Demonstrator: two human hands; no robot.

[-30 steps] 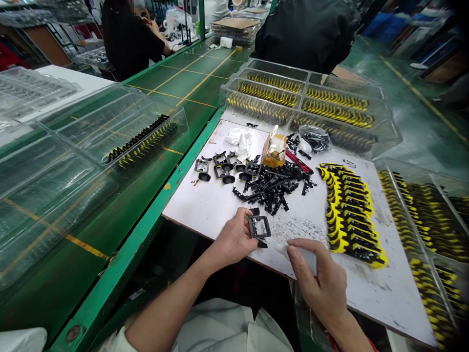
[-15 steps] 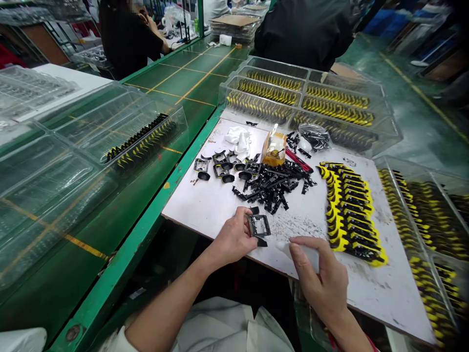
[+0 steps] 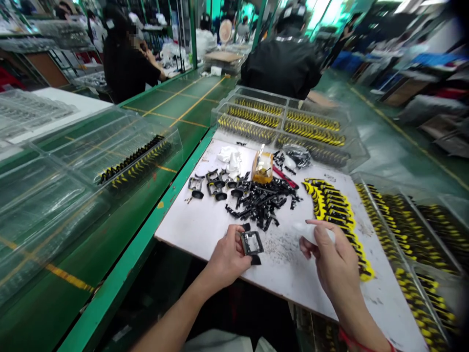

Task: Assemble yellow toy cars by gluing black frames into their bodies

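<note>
My left hand (image 3: 227, 259) is closed on a black square plastic frame (image 3: 252, 252) with dark curved tabs, tilted over the front edge of the white board (image 3: 190, 234). In my right hand (image 3: 337, 256) is a small white squeeze bottle (image 3: 308, 231), its narrow end pointing left, apart from the frame. Beyond my hands lies a heap of small black plastic parts (image 3: 262, 203). Several similar black frames (image 3: 216, 188) lie to its left. To the right, yellow-and-black parts (image 3: 333, 205) stand in rows, partly hidden behind my right hand.
Clear trays (image 3: 252, 132) of yellow-and-black parts stand at the back and right. An amber block (image 3: 263, 171), red tool (image 3: 286, 177), crumpled white tissue (image 3: 230, 159) and plastic bag (image 3: 297, 155) lie on the board. A green conveyor (image 3: 172, 102) runs left; people sit beyond.
The view has tipped upward, showing more of the room. My right hand has turned, the bottle now showing more clearly and farther from the frame. My left hand still holds the frame.
</note>
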